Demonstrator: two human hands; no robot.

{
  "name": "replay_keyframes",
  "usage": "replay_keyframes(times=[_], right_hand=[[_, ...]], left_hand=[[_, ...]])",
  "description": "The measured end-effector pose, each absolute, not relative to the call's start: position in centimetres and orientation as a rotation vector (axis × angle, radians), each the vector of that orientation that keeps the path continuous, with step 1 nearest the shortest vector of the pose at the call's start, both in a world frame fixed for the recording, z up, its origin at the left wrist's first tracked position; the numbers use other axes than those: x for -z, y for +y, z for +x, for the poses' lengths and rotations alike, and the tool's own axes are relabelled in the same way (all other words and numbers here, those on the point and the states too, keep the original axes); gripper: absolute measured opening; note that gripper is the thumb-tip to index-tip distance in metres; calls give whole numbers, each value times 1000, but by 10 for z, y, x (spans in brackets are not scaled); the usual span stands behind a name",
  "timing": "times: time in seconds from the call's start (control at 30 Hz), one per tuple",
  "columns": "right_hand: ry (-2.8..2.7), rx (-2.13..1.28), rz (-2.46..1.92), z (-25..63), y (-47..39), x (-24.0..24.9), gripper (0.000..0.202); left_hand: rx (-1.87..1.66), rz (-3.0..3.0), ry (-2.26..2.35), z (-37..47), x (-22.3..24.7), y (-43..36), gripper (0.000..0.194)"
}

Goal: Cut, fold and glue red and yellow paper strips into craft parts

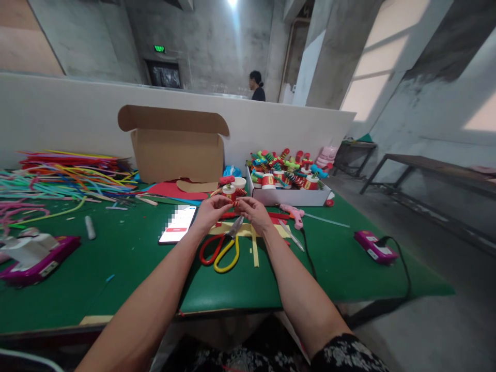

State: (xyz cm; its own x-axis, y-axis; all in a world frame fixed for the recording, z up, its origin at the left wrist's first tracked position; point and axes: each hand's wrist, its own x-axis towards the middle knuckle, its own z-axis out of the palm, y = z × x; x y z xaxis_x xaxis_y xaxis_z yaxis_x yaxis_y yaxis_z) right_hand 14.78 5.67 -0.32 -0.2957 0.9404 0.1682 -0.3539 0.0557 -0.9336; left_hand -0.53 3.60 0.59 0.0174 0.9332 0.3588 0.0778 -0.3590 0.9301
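In the middle of the table, my left hand (213, 213) and my right hand (256, 213) meet with fingers pinched. Between the fingertips shows a small red piece (236, 204), too small to make out fully; both hands seem to hold it. Just behind them stands a figure made from a white and red cup (229, 191), with coiled arms and a red top. Below my hands lie scissors (221, 252) with one red and one yellow handle, over pale yellow strips (255, 250). A pink glue gun (293, 213) rests to the right, beside a craft knife (292, 236).
A white box (289, 197) of colourful cup figures stands behind right. Pipe-cleaner-like strips (73, 178) pile up at left, near an open cardboard box (178, 155). A phone (178, 224) and purple power strips (375, 248) lie on the green table (135, 289). A person (257, 88) is beyond the partition.
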Motion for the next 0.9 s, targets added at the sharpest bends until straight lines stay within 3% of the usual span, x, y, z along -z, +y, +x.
replay_keyframes(times=[0.27,0.9], right_hand=[[-1098,-1570,-720,150,59,14,43],[-1060,-1596,-767,144,46,11,48]], left_hand=[[-1465,1652,1089,-4,-1,36,31],[-1441,1725,1116,2,5,34,23]])
